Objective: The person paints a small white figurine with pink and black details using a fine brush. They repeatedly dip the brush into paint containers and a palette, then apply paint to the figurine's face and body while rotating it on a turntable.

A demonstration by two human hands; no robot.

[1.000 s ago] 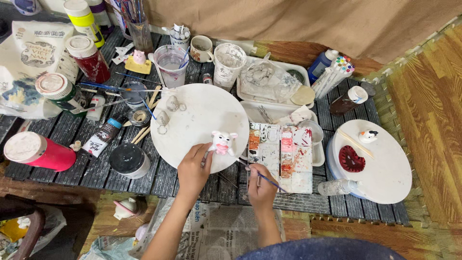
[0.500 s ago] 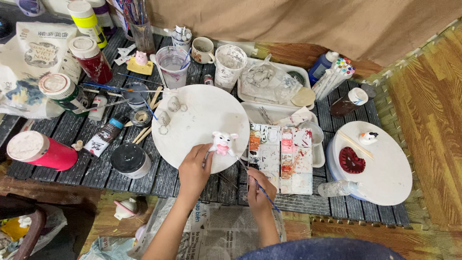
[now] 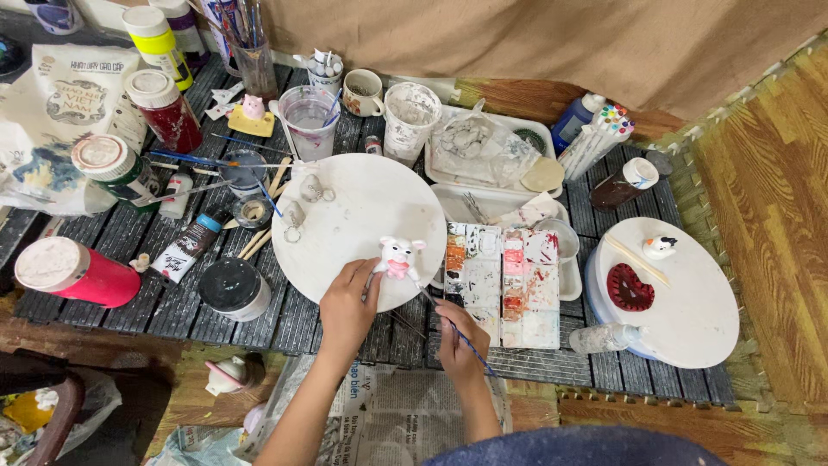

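Note:
My left hand (image 3: pixel 347 304) steadies a small white and pink pig figurine (image 3: pixel 398 257) at the near edge of a round white board (image 3: pixel 362 211). A thin blue-handled paintbrush (image 3: pixel 473 347) is pinched in my right hand (image 3: pixel 459 339), its tip up near the figurine's lower right side. Just right of the figurine lies a rectangular paint palette (image 3: pixel 509 280) smeared with red, orange and dark colours.
Paint jars, a red-lidded tub (image 3: pixel 65 272), a water cup (image 3: pixel 309 119), a brush holder (image 3: pixel 252 53) and a marker set (image 3: pixel 595 138) crowd the slatted table. A second round board (image 3: pixel 690 302) on the right carries a red heart and a tiny bird. Newspaper (image 3: pixel 388 414) covers my lap.
My right hand has shifted slightly with the brush beside the figurine. The left hand and the figurine have stayed where they were.

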